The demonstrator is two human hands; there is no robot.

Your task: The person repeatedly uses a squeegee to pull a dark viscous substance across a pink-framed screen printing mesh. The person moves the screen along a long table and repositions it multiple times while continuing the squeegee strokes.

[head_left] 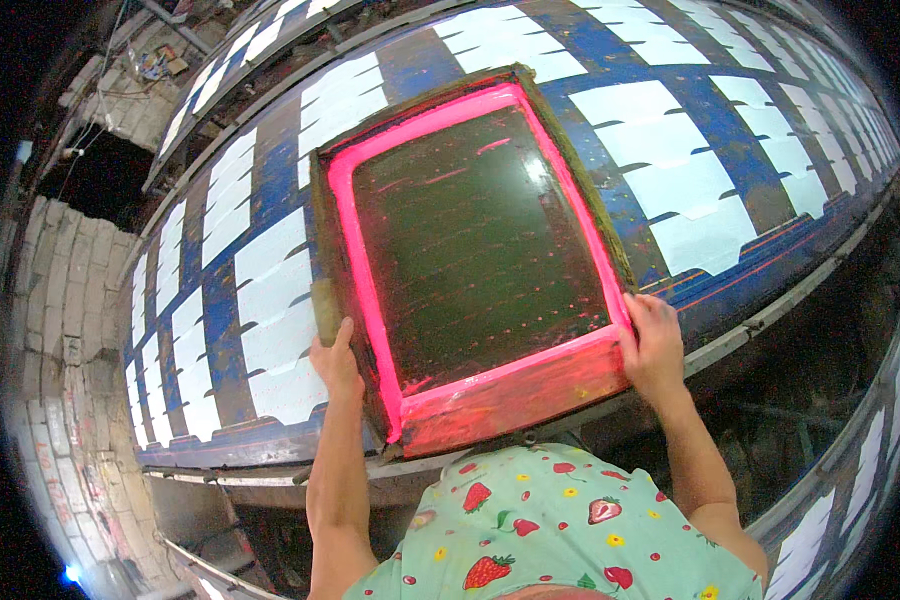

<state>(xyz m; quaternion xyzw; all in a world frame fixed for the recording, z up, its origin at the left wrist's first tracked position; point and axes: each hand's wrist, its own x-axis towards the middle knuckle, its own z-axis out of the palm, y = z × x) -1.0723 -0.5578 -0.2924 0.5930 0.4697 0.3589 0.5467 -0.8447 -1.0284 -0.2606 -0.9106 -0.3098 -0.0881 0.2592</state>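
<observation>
A screen printing frame [515, 400] lies slanted over the long printing table in front of me. Its dark mesh [470, 250] is bordered by wet-looking bright pink ink, and streaks and specks of pink dot the mesh. My left hand [338, 362] grips the frame's left side low down, just below a yellowish block [326, 312] on that edge. At the lower right corner, my right hand [655, 345] is closed around the frame, with the thumb on the near side. Some fingertips of both hands are hidden by the frame.
White cut sheets [665, 170] with notched edges lie in rows on the blue, ink-stained table [720, 150]. A metal rail [750, 335] runs along its near edge. More tables with white sheets [820, 535] stand at lower right and far left. A brick floor [60, 300] lies left.
</observation>
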